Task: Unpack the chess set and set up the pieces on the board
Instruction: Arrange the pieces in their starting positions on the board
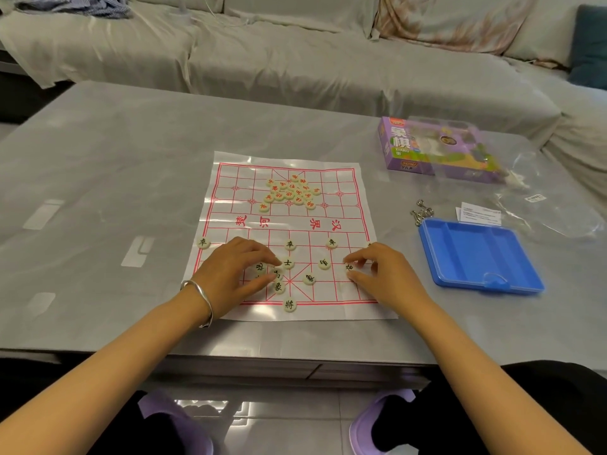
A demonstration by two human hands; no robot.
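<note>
A white plastic xiangqi board sheet point(230, 205) with red lines lies on the grey table. Several red-lettered pieces point(290, 192) sit heaped on its far half. Black-lettered pieces are spread over the near half, among them one at the near edge point(289, 304) and one off the left border point(203, 242). My left hand point(236, 270), with a silver bangle on the wrist, pinches a black piece point(278, 274) between thumb and forefinger. My right hand point(381, 274) pinches another black piece point(349, 267) near the board's right side.
A blue plastic tray point(479, 254) lies open to the right of the board. Behind it are a purple game box point(407, 149), clear plastic wrapping point(538, 198), a white paper slip point(479, 213) and a metal key ring point(422, 210). A covered sofa point(295, 54) stands beyond the table.
</note>
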